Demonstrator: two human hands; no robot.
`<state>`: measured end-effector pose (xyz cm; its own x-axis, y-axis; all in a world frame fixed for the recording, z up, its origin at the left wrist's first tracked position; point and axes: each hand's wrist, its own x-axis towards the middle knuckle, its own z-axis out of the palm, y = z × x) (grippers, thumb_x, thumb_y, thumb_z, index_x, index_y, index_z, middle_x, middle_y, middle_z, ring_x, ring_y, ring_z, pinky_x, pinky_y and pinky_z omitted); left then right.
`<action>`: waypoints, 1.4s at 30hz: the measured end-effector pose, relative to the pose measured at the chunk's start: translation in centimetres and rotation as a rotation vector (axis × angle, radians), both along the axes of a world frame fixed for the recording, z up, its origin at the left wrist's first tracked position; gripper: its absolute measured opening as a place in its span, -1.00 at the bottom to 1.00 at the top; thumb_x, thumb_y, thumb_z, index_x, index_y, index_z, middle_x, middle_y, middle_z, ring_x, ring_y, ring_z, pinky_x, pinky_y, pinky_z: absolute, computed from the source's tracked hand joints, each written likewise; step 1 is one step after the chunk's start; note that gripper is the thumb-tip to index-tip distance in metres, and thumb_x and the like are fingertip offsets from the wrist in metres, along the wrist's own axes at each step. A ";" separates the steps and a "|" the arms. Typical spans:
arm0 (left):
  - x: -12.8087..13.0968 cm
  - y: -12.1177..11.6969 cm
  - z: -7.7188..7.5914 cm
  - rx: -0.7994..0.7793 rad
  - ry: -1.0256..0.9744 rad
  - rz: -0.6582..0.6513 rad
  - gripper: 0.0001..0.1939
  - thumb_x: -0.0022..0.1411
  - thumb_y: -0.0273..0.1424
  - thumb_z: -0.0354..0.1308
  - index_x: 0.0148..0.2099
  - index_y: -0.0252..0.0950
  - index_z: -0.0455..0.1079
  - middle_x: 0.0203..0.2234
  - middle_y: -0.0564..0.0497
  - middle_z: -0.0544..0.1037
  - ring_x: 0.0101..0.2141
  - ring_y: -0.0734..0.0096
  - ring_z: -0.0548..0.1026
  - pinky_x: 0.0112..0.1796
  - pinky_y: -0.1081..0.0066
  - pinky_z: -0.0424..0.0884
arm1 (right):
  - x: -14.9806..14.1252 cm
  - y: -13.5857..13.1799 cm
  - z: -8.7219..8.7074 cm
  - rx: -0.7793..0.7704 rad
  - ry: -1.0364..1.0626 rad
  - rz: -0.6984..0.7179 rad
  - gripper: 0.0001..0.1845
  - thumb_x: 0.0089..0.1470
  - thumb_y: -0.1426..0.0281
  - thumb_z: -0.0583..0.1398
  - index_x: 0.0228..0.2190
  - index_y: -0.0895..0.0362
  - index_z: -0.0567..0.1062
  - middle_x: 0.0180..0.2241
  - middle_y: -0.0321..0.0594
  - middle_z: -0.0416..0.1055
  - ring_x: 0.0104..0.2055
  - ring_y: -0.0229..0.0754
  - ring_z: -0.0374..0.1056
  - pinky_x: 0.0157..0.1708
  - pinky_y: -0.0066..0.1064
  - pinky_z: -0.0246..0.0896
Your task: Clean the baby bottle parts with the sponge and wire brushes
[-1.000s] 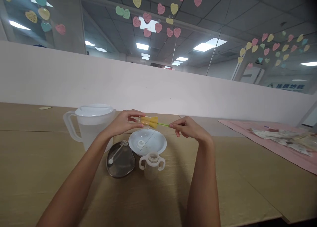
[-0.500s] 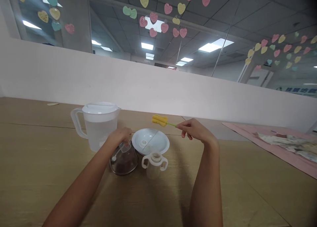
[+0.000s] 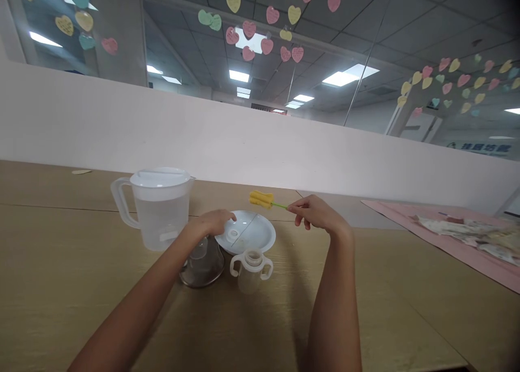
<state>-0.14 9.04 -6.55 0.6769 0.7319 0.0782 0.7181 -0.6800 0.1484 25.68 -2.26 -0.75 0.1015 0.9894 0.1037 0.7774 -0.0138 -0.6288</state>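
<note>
My right hand (image 3: 311, 212) pinches the green handle of a yellow sponge bottle brush (image 3: 261, 199), held level above the table. Over the left rim of a white dish (image 3: 266, 239) reaches my left hand (image 3: 215, 221), its fingers apart and nothing seen in them. A small white ring-shaped part (image 3: 232, 235) and a thin straw-like rod (image 3: 245, 230) lie in the dish. Below my left wrist sits a metal bowl (image 3: 205, 277) with a clear cap (image 3: 199, 250) in it, partly hidden by my arm. In front of the dish stands an uncapped baby bottle (image 3: 249, 280) with two white handles.
A lidded clear pitcher (image 3: 160, 220) of water stands behind my left forearm. On the right, a pink cloth (image 3: 390, 212) carries plastic-wrapped items (image 3: 455, 231). A small flat pale piece (image 3: 81, 171) lies at the back left, before the white wall (image 3: 244, 150).
My left hand has left the metal bowl and moved right to the dish's rim, leaving the clear cap in the bowl. The brush stays nearly still in my right hand.
</note>
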 end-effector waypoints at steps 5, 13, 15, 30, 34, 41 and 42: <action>2.7 -0.8 -1.3 -0.013 0.033 -0.085 -0.57 0.07 -0.56 -0.04 -0.01 -0.24 0.38 -0.04 -0.12 0.46 -0.08 0.26 0.43 -0.09 0.37 0.30 | 0.1 0.1 -0.1 -0.010 0.014 0.003 -0.71 -0.05 0.21 0.16 -0.48 0.21 0.50 -0.57 -0.19 0.45 -0.69 -0.39 0.17 -0.63 -0.51 0.04; 4.2 0.4 -4.3 0.013 0.047 -0.086 -0.75 -0.04 -0.52 0.10 -0.26 -0.27 0.49 -0.25 -0.13 0.55 -0.22 0.16 0.48 -0.26 0.34 0.34 | -0.1 0.0 0.0 -0.018 -0.006 0.004 -0.72 -0.04 0.22 0.14 -0.53 0.20 0.47 -0.57 -0.20 0.44 -0.69 -0.40 0.17 -0.66 -0.53 -0.02; 4.2 0.3 -3.9 0.020 0.023 -0.090 -0.82 -0.06 -0.51 0.11 -0.34 -0.29 0.48 -0.32 -0.12 0.56 -0.28 0.17 0.49 -0.30 0.36 0.34 | 0.0 0.0 0.0 -0.028 -0.003 -0.004 -0.71 -0.04 0.22 0.15 -0.50 0.20 0.48 -0.56 -0.20 0.45 -0.69 -0.40 0.17 -0.67 -0.53 -0.04; 1.1 -3.0 4.1 0.055 -0.730 -0.092 -0.81 0.10 -0.29 0.09 -0.34 -0.30 0.41 -0.35 -0.03 0.57 -0.32 0.36 0.51 -0.26 0.39 0.43 | 1.4 1.0 -1.3 -0.162 -0.026 -0.079 -0.75 -0.13 0.27 0.21 -0.48 0.22 0.55 -0.65 -0.22 0.42 -0.73 -0.43 0.02 -0.71 -0.52 -0.12; 1.6 -3.1 3.8 0.075 -0.783 -0.166 -0.81 0.08 -0.28 0.12 -0.39 -0.31 0.44 -0.24 -0.06 0.54 -0.27 0.36 0.51 -0.21 0.36 0.45 | 1.7 0.5 -1.2 -0.030 0.090 0.072 -0.64 -0.09 0.17 0.19 -0.41 0.22 0.55 -0.58 -0.21 0.43 -0.69 -0.43 0.00 -0.68 -0.52 -0.05; 1.6 -3.3 3.9 0.046 -0.848 -0.176 -0.80 0.00 -0.24 0.21 -0.41 -0.27 0.50 -0.16 -0.03 0.50 -0.24 0.35 0.49 -0.15 0.33 0.46 | 1.0 -0.2 -0.7 0.040 0.189 0.107 -0.55 -0.10 0.12 0.21 -0.28 0.21 0.55 -0.58 -0.26 0.37 -0.66 -0.44 -0.06 -0.68 -0.52 -0.10; 1.6 -3.5 4.0 0.036 -0.852 -0.161 -0.78 -0.01 -0.22 0.22 -0.41 -0.27 0.50 -0.16 -0.02 0.50 -0.24 0.35 0.49 -0.15 0.33 0.46 | 1.0 -0.3 -0.6 0.044 0.194 0.103 -0.54 -0.11 0.11 0.21 -0.27 0.21 0.55 -0.58 -0.26 0.37 -0.65 -0.44 -0.06 -0.68 -0.52 -0.11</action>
<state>1.45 5.58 -2.57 0.4722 0.6195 0.6271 0.2666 -0.7785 0.5683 26.69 -2.51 -1.37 0.0222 0.9906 0.1351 0.6375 0.0900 -0.7651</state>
